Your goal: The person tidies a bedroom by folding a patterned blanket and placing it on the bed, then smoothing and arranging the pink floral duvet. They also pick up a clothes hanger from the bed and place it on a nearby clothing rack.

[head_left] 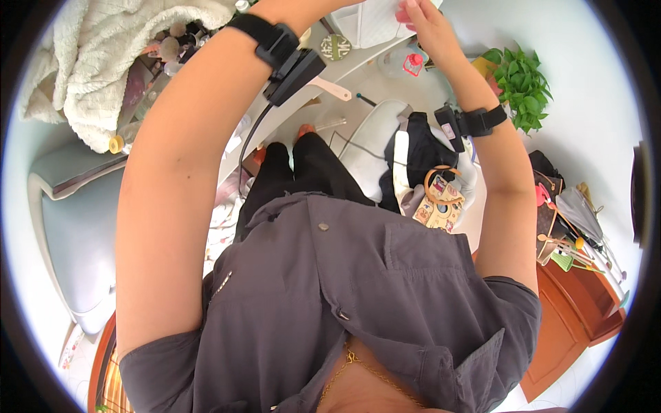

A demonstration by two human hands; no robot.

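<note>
Both arms reach up toward a white ribbed box (375, 20) at the top edge of view, above the white worktop (358, 58). The right hand (423, 20) rests its fingers against the box's side, loosely curled. The left hand is cut off past its wrist strap (265, 34), so its grip cannot be told. A green plant (523, 86) stands well to the right.

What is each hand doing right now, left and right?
Left hand: out of view past the top edge; state cannot be told.
Right hand: fingers closed on a small pink thing against a white container.

Bright, even daylight; sharp centre, fisheye bending, black rim.
</note>
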